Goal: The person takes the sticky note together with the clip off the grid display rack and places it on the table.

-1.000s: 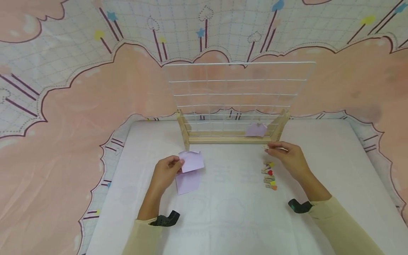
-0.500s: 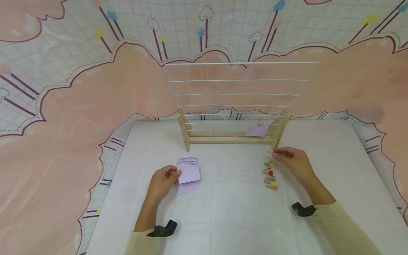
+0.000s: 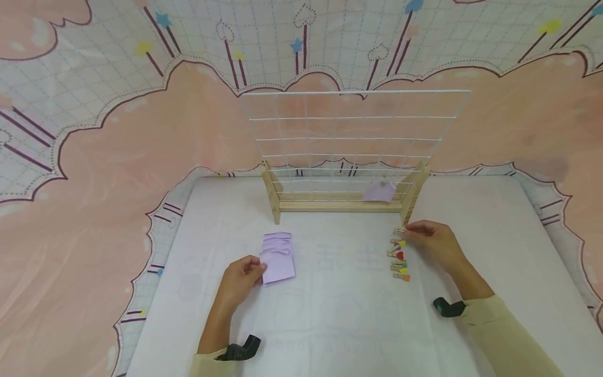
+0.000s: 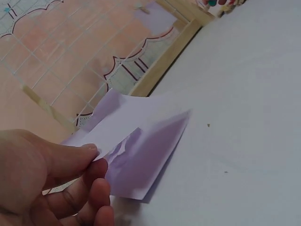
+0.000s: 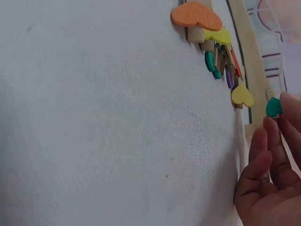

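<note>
My left hand [image 3: 242,277] pinches the left edge of a purple paper note [image 3: 278,266] between thumb and fingers. Other purple notes lie beneath it, their upper edges showing in steps. In the left wrist view the pinched note [image 4: 117,129] is lifted and bent over the sheet below. My right hand [image 3: 431,238] pinches a small wooden clothespin with a green heart [image 5: 273,108] on it. Just below that hand is a column of wooden clothespins, among them one with a red heart [image 3: 400,255], an orange heart [image 5: 195,15] and a yellow heart [image 5: 242,96].
A white wire grid rack [image 3: 348,140] on a wooden base [image 3: 339,207] stands at the back of the white table [image 3: 344,314]. One purple note [image 3: 379,192] hangs low at its right side. A patterned cloth [image 3: 118,209] covers the background.
The left hand has lowered its purple note toward me, onto the other notes. The right hand has moved slightly right and down with its clothespin, close above the column.
</note>
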The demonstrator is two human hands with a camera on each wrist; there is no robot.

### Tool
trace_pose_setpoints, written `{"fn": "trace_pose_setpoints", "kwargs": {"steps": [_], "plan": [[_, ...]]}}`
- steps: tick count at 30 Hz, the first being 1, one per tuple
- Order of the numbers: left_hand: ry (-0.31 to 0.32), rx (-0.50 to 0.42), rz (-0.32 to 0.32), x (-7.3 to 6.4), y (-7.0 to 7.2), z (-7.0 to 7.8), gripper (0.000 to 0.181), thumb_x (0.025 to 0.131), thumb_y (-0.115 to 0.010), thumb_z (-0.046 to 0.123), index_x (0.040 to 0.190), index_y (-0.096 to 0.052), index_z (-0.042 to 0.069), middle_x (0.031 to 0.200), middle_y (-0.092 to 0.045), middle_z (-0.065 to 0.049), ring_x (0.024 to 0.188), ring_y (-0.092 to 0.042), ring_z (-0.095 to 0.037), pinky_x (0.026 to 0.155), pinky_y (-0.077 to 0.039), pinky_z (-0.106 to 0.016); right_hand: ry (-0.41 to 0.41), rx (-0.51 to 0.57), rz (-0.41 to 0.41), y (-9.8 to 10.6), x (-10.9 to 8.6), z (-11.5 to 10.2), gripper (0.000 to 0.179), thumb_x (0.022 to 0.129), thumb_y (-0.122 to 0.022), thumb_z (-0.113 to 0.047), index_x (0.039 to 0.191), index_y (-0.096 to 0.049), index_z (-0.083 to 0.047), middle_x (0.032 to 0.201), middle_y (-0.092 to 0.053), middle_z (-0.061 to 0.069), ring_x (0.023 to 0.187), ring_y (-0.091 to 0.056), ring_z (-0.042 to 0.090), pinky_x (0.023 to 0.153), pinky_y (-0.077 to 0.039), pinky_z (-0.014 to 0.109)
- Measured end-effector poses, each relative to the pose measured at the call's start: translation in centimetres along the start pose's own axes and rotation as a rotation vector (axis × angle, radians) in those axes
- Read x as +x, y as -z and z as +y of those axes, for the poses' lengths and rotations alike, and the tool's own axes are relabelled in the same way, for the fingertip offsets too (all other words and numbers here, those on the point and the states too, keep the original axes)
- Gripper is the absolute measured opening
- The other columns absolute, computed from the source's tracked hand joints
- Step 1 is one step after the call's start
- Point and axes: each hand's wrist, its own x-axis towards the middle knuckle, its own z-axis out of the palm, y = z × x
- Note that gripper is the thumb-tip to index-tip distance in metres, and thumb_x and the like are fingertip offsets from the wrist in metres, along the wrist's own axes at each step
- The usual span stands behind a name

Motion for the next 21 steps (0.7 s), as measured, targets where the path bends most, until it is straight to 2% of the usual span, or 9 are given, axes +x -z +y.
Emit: {"fn": "trace_pose_setpoints", "kwargs": {"steps": [4, 10, 13, 21], "plan": [[0.016, -0.004, -0.006, -0.4, -0.1, -0.4, 0.015, 0.096, -0.071, 0.014, 0.100, -0.068, 0.001, 0.080, -0.065, -0.004, 0.069, -0.058, -0.014, 0.061, -0.049, -0.022, -0.025, -0.008, -0.025, 0.1, 0.2, 0.2, 0.046, 0.094, -0.075, -0.039, 0.124, -0.070, -0.004, 0.129, -0.069, 0.016, 0.103, -0.057, 0.001, 0.091, -0.044, 0.018], [0.011, 0.030, -0.002, -0.7, -0.3, -0.8, 0.013, 0.095, -0.072, 0.015, 0.099, -0.069, 0.002, 0.078, -0.065, -0.003, 0.067, -0.056, -0.013, 0.058, -0.046, -0.022, -0.080, -0.018, -0.062, 0.1, 0.4, 0.2, 0.050, 0.093, -0.075, -0.042, 0.125, -0.069, -0.005, 0.130, -0.068, 0.018, 0.116, -0.056, 0.023, 0.102, -0.041, 0.040], [0.003, 0.060, -0.002, -0.7, -0.5, -1.0, 0.012, 0.094, -0.072, 0.015, 0.097, -0.070, 0.004, 0.077, -0.065, -0.001, 0.066, -0.056, -0.012, 0.058, -0.044, -0.021, -0.092, -0.016, -0.068, 0.1, 0.5, 0.2, 0.050, 0.093, -0.075, -0.040, 0.125, -0.069, -0.004, 0.130, -0.067, 0.020, 0.122, -0.054, 0.030, 0.105, -0.040, 0.046], [-0.002, 0.129, 0.019, -0.7, -0.7, -1.0, 0.012, 0.094, -0.073, 0.016, 0.097, -0.071, 0.005, 0.078, -0.066, -0.001, 0.067, -0.054, -0.012, 0.058, -0.042, -0.021, -0.106, -0.033, -0.062, 0.0, 0.7, -0.2, 0.047, 0.093, -0.076, -0.036, 0.125, -0.069, -0.002, 0.130, -0.065, 0.022, 0.119, -0.053, 0.032, 0.099, -0.041, 0.041]]}}
